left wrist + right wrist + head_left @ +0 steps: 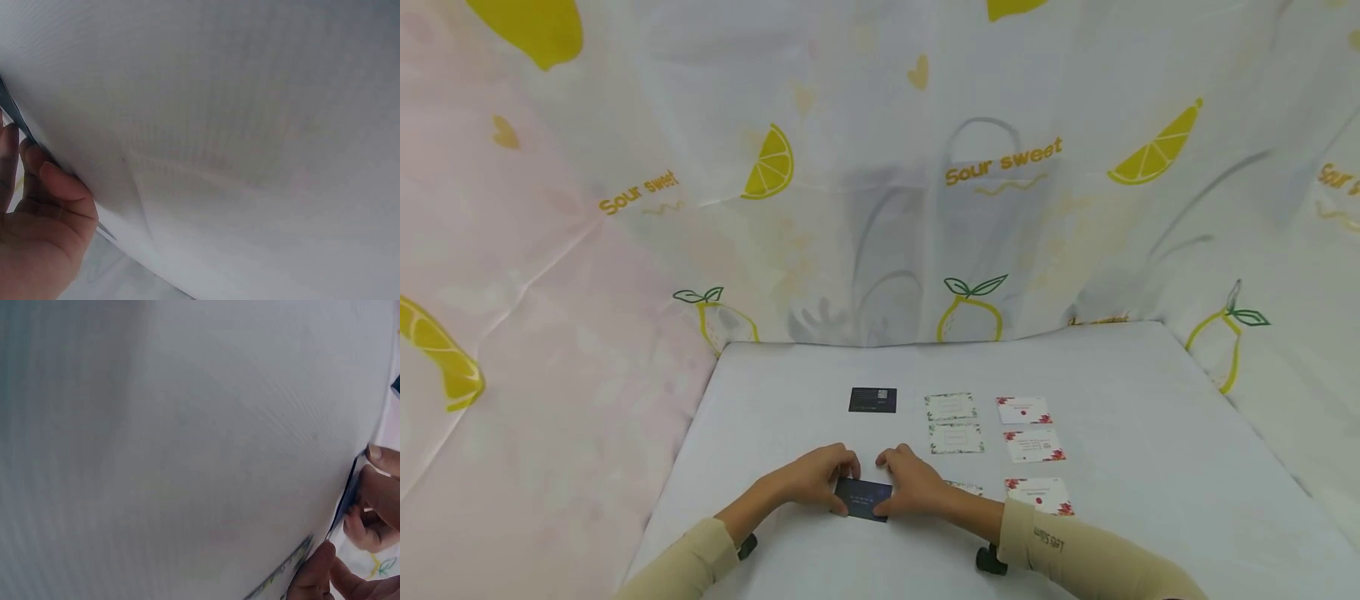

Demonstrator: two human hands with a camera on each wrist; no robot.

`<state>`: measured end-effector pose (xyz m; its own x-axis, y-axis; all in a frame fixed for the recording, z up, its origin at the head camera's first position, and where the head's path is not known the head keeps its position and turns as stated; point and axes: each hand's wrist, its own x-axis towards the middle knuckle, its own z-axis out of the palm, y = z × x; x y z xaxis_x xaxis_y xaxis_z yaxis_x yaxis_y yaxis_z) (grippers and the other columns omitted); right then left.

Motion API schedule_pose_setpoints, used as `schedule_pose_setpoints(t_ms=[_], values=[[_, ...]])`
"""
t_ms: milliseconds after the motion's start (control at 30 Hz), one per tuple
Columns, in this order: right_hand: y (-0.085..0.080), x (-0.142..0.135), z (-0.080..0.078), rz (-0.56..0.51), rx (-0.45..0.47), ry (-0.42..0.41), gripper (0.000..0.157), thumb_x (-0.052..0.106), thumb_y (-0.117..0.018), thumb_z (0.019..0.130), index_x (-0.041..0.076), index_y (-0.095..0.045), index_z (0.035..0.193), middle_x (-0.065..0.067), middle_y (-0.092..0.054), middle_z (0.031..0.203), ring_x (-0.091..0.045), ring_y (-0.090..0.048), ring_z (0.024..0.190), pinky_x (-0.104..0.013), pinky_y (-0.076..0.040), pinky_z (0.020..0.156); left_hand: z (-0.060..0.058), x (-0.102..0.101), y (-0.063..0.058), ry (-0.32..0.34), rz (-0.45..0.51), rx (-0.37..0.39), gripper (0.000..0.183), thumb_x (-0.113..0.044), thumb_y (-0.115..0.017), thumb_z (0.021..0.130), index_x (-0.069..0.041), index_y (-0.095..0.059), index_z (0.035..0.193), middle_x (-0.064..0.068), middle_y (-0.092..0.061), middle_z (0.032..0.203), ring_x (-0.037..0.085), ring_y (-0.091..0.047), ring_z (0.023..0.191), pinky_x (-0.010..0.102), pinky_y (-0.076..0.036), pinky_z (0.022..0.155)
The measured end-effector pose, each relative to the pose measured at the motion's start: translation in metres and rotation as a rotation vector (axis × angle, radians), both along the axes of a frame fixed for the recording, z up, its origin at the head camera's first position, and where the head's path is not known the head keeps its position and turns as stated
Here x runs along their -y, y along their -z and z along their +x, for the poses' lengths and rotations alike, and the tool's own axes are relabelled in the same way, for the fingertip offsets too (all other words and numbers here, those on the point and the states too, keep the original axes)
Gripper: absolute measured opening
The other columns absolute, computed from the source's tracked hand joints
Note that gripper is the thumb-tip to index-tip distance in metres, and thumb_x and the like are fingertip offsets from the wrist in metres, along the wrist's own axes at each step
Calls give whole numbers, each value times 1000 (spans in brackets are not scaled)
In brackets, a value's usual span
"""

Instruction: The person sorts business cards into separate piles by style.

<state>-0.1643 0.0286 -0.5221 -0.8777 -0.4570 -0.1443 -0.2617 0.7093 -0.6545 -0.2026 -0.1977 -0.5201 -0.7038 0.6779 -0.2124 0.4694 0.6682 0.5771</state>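
Note:
A dark blue card (862, 493) with small light print lies close over the white table (760, 383), between both hands. My left hand (818, 477) grips its left end, thumb at the lower corner and fingers at the upper edge. At the right end my right hand (917, 485) has its thumb on the lower corner, with the fingers bent near the upper corner. In the left wrist view the card (14, 112) shows edge-on beside the fingers. The right wrist view shows the card (347, 495) as a thin tilted strip between the hands.
Farther back lies a black card (872, 400). Right of it are leaf-bordered cards (951, 407), one partly behind my right forearm. Farther right is a column of three red-flowered white cards (1024, 410). A lemon-printed curtain (850, 208) hangs behind the table.

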Motion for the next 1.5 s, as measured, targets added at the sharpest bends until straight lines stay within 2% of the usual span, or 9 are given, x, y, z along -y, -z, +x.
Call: schedule_pose_setpoints(t_ms=[133, 433, 700, 933, 1133, 1333, 1500], values=[[2, 3, 6, 49, -60, -23, 65, 30, -88, 68, 10, -59, 122, 3, -52, 97, -7, -46, 79, -22, -41, 70, 1, -1, 0, -4, -20, -4, 44, -21, -91, 65, -22, -64, 99, -10, -54, 90, 5, -47, 79, 21, -42, 71], [-1, 1, 7, 43, -63, -52, 57, 28, -87, 71, 11, -60, 119, 5, -51, 90, -5, -45, 77, -20, -39, 69, 1, -1, 2, -13, -37, -14, 45, -23, -91, 67, -24, -63, 102, -10, -53, 90, 5, -48, 80, 22, -43, 74], [0, 3, 6, 64, -57, -60, 44, 29, -88, 71, 14, -61, 103, 6, -49, 89, -4, -45, 78, -20, -42, 71, 3, 2, 5, -17, -11, -22, 46, -23, -91, 66, -26, -61, 101, -9, -52, 93, 4, -49, 84, 24, -45, 77], [-4, 7, 8, 69, -24, -72, 39, 21, -84, 76, 15, -55, 102, 7, -62, 86, -3, -51, 73, -21, -44, 69, 6, 4, 6, -6, -17, -41, 49, -25, -90, 67, -29, -58, 104, -10, -51, 96, 3, -49, 85, 24, -46, 79], [-9, 4, 1, -21, 16, -69, 23, 10, -74, 85, 13, -57, 101, 4, -64, 81, -5, -53, 67, -21, -45, 63, 2, 3, -2, 1, -13, -40, 49, -23, -91, 67, -27, -59, 104, -9, -51, 96, 4, -49, 84, 23, -46, 78], [-7, 3, -2, -162, 132, -5, 16, 4, -69, 86, 13, -62, 98, 2, -65, 73, -9, -57, 60, -24, -44, 56, 1, 6, 1, 11, 11, -18, 51, -27, -91, 67, -25, -60, 107, -9, -52, 96, 4, -50, 86, 24, -47, 80], [-7, -2, -7, -259, 234, 48, 16, 2, -67, 89, 12, -63, 101, -3, -65, 68, -15, -63, 54, -25, -46, 53, 2, 10, 5, 23, 59, -30, 60, -30, -90, 69, -22, -58, 119, -8, -54, 102, 5, -50, 90, 25, -47, 84]])
